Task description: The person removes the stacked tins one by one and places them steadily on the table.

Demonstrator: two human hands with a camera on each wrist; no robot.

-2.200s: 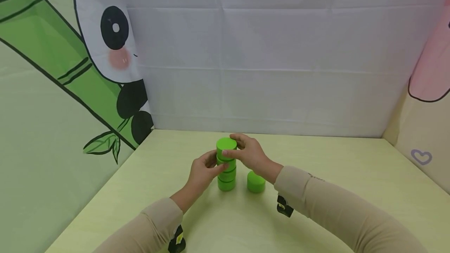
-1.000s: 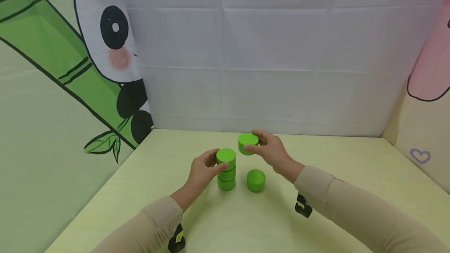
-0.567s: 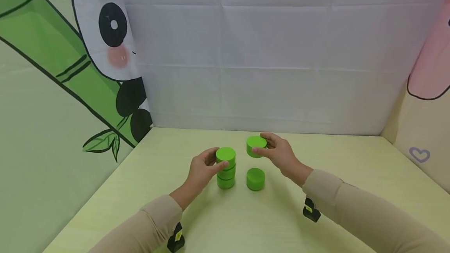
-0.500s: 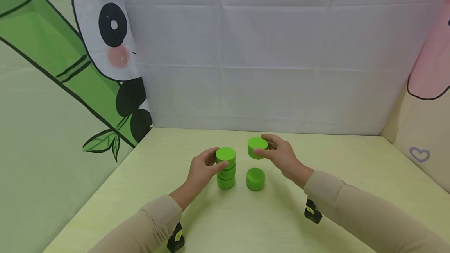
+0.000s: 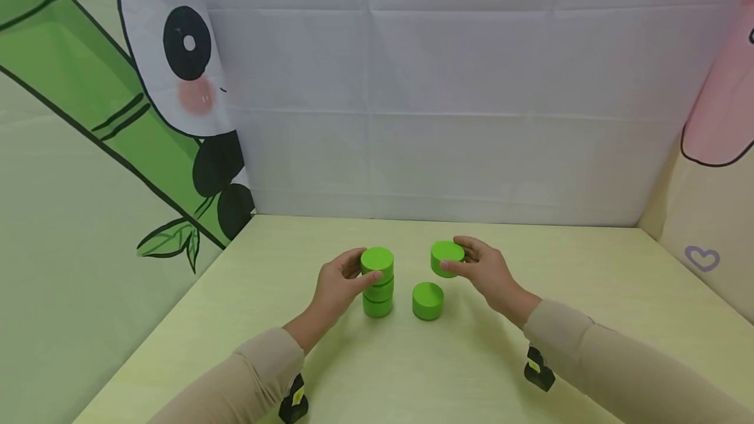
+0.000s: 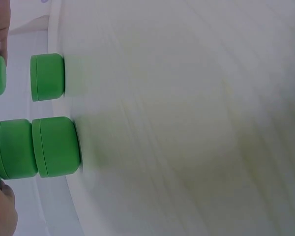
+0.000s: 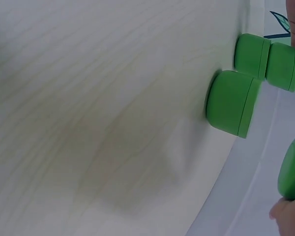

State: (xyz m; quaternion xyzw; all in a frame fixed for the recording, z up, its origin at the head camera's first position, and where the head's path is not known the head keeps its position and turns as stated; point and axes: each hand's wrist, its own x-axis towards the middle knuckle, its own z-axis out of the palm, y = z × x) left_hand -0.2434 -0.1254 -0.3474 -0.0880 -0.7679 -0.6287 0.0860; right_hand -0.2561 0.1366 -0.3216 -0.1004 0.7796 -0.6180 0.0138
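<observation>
A stack of three green round lidded tubs [image 5: 377,291] stands upright on the table. My left hand [image 5: 334,290] holds the top tub [image 5: 377,258], with the thumb at its front and the fingers behind it. To the right, my right hand [image 5: 493,275] grips another green tub [image 5: 446,251] by its side, raised clear of the table. A single green tub [image 5: 427,301] sits on the table between the stack and the raised one. The right wrist view shows a lid seam on this standing tub [image 7: 232,102]; only part of the held tub [image 7: 294,169] appears there.
The pale wood-look table [image 5: 365,378] ends at a white cloth backdrop [image 5: 436,103]. A panda and bamboo print [image 5: 188,103] covers the left side, and a printed panel [image 5: 707,201] stands at the right. Black wrist cameras [image 5: 538,368] hang under both sleeves.
My right hand has lifted the top tub off the stack and carried it to the right, lately lowering it a little. My left hand has stayed at the stack.
</observation>
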